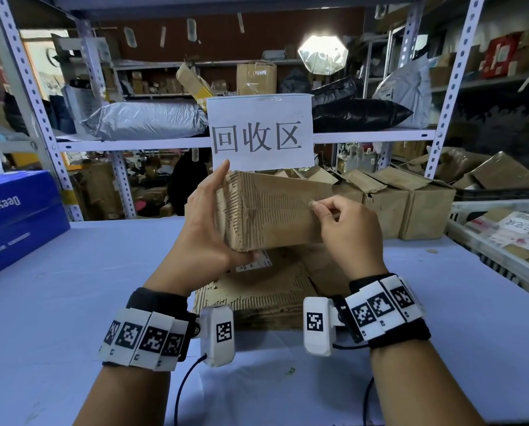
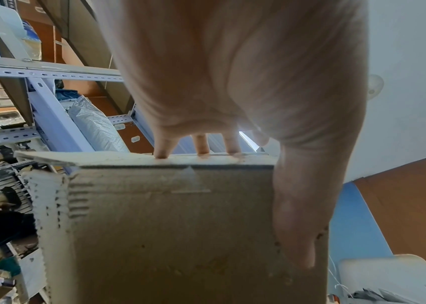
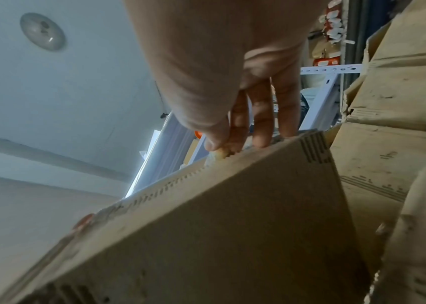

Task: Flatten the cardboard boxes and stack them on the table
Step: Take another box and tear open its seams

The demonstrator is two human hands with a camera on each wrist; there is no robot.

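Observation:
A worn brown cardboard box [image 1: 272,216] is held up over the table [image 1: 72,287]. My left hand [image 1: 208,219] grips its left end, fingers hooked over the top edge and thumb along the near side; the left wrist view shows the hand [image 2: 232,82] on the box [image 2: 170,236]. At the box's middle seam my right hand [image 1: 321,210] pinches a scrap of tape [image 1: 311,205] between thumb and forefinger. The right wrist view shows the same pinch [image 3: 219,144] on the pale tape [image 3: 215,155] at the box's edge [image 3: 206,236]. Flattened cardboard [image 1: 257,293] lies on the table under the box.
Several unflattened boxes [image 1: 395,204] stand at the back right. A white basket [image 1: 487,241] of parcels is at the right edge, a blue carton [image 1: 17,216] at the left. Metal shelving with a paper sign [image 1: 260,133] rises behind the table.

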